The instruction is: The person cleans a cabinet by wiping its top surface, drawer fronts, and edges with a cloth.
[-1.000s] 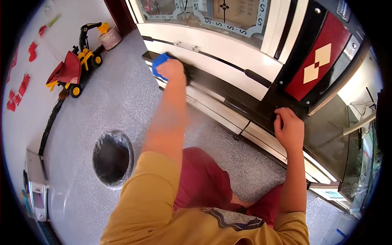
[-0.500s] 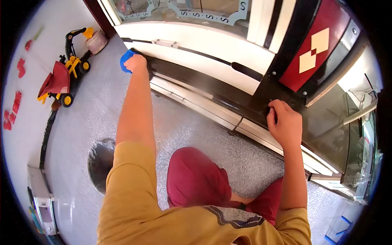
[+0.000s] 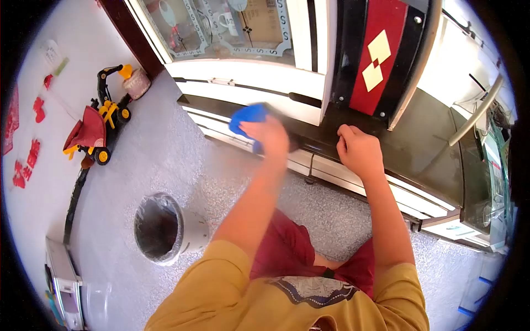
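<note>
My left hand [image 3: 269, 134], blurred by motion, is closed on a blue cloth [image 3: 249, 117] over the dark ledge [image 3: 207, 106] of the white cabinet [image 3: 248, 85]. Further right, my right hand [image 3: 359, 148] rests at the front part of the same dark surface, its fingers curled. Whether anything is inside those curled fingers is hidden. Behind my right hand rises a red and black panel [image 3: 375, 60] with two cream diamonds.
A lined waste bin [image 3: 160, 229] stands on the speckled floor [image 3: 127, 176] at the left. Beyond it are a toy digger [image 3: 91, 129] and a pinkish round container [image 3: 136, 84] by the wall. Cables [image 3: 480, 113] lie at the right.
The blue cloth and my left hand have moved right along the ledge from its left end. My right hand stays on the dark surface. The view has shifted.
</note>
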`<control>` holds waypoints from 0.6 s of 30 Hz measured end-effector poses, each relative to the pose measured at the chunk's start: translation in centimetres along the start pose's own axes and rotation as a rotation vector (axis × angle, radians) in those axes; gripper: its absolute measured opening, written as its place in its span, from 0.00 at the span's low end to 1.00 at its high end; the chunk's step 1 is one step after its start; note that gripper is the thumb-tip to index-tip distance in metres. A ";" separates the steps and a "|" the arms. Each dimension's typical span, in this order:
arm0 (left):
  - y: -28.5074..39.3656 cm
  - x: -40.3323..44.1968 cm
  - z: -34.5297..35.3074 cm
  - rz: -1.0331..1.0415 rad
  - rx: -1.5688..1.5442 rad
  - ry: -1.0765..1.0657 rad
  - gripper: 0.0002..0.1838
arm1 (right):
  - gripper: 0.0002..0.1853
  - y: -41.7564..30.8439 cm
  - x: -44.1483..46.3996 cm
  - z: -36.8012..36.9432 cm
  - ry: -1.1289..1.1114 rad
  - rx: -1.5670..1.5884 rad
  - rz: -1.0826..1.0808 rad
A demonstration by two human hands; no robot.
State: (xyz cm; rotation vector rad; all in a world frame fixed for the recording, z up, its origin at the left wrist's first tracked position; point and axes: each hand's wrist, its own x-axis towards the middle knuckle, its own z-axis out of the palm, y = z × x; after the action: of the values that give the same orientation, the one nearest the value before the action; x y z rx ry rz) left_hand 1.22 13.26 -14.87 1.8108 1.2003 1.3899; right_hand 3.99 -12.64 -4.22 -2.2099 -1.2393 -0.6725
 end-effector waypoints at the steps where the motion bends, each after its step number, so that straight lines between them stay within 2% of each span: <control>1: 1.2 -2.4 -0.2 0.013 0.011 -0.044 0.52 | 0.05 0.1 0.0 0.0 0.009 0.003 -0.002; 5: 6.8 -10.8 -2.8 0.034 -0.038 -0.227 0.53 | 0.04 0.1 -0.3 -0.2 0.041 0.040 -0.005; 11: 8.1 -9.3 -3.5 -0.127 -0.279 -0.270 0.51 | 0.04 0.8 -0.5 -0.4 0.053 0.089 -0.009; 15: 0.9 -3.5 3.1 -0.285 -0.280 -0.027 0.40 | 0.05 0.5 -0.5 -0.5 0.032 0.095 0.012; 17: -2.3 0.6 3.4 -0.324 -0.254 0.062 0.38 | 0.05 0.4 -0.5 -0.6 0.034 0.095 0.010; 18: 0.2 1.6 0.8 -0.340 -0.289 0.049 0.38 | 0.05 0.3 -0.4 -0.6 0.034 0.094 0.010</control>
State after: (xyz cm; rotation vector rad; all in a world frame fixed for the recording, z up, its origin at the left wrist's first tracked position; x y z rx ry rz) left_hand 2.18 14.63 -14.23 1.3137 1.1952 1.3353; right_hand 3.96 -13.43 -4.13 -2.1175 -1.2175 -0.6322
